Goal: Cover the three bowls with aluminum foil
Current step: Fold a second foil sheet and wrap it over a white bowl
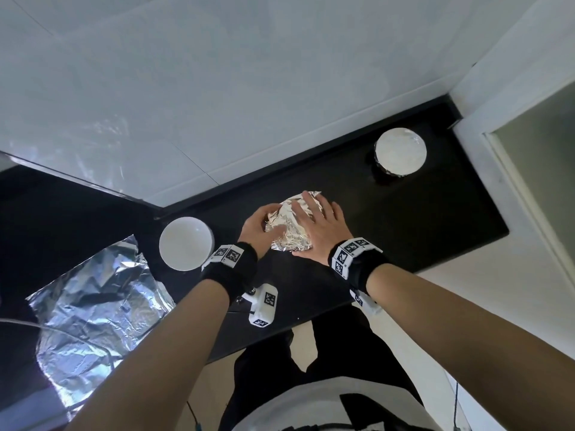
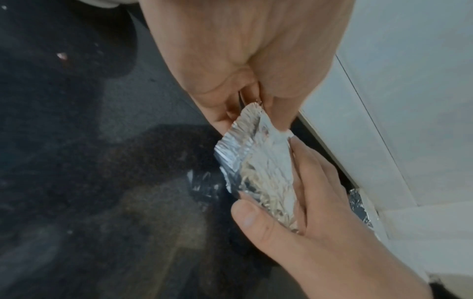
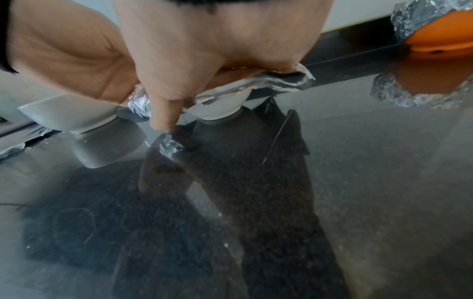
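Observation:
The middle bowl (image 3: 220, 105) is white and stands on the black counter (image 1: 389, 219), draped with a crinkled foil sheet (image 1: 295, 237). My left hand (image 1: 273, 225) grips the foil at the bowl's left rim, its fingers curled round the edge (image 2: 258, 161). My right hand (image 1: 311, 209) lies flat on top of the foil with straight fingers, thumb (image 3: 166, 113) pointing down the near side. A foil-covered orange bowl (image 1: 400, 152) stands at the far right. An uncovered white bowl (image 1: 186, 243) stands left of my hands.
A loose, wrinkled foil sheet (image 1: 93, 306) lies on the counter at the left. A white tiled wall (image 1: 217, 88) runs behind the counter. The counter ends at the right beside a white door frame (image 1: 513, 169).

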